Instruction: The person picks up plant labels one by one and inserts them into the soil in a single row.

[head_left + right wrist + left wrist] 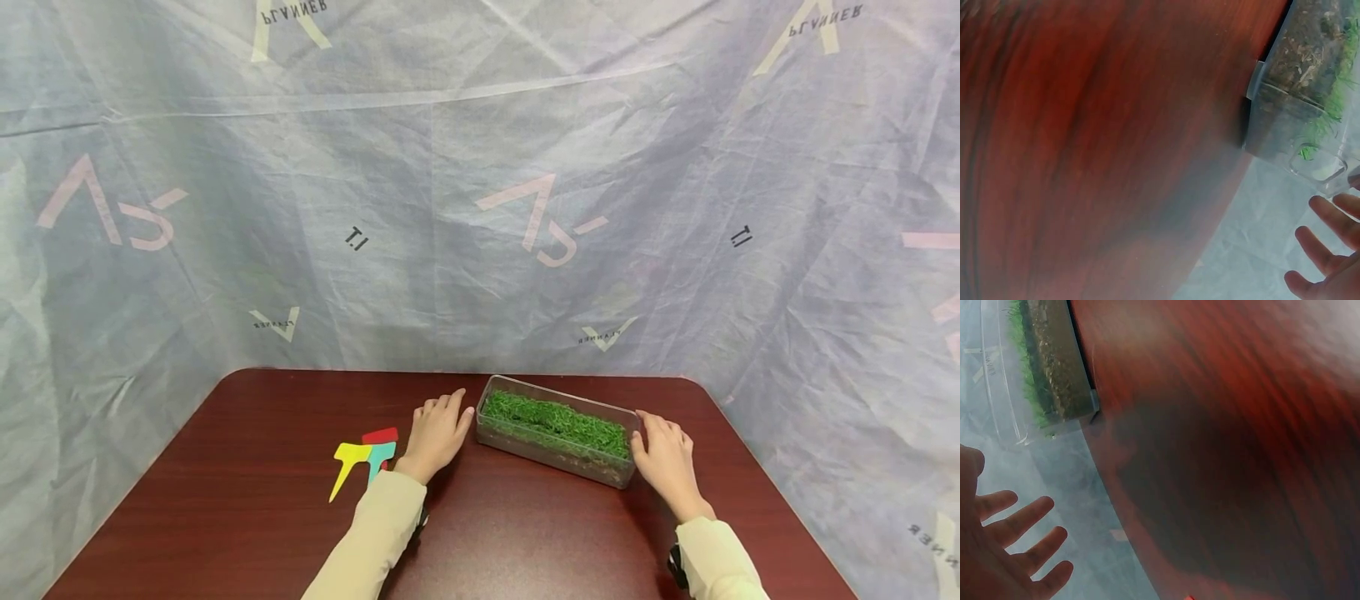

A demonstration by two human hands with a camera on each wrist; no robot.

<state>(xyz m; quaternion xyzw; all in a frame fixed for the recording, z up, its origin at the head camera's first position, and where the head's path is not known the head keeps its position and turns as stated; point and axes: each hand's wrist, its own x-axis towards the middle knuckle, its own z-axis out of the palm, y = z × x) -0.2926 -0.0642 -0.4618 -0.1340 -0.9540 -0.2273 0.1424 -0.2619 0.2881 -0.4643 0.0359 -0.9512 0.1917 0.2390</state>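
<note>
A clear plastic box [558,429] filled with brown soil and green grass [557,419] lies at a slant on the table. Just off its left end is my left hand [437,435], fingers spread and nothing in them; a gap to the box [1054,369] shows in the left wrist view. At the other end, my right hand [667,460] has its thumb and fingertips right at the rim. The right wrist view shows loosely extended fingers [1329,219] beside the box's end wall, which has a rounded handle outline [1317,164].
Left of my left forearm lie T-shaped plant labels: a yellow one [349,457], a light blue one [380,457] and a red one [380,436]. The dark red wooden table [247,475] ends at a grey printed cloth [420,308] behind and at the sides.
</note>
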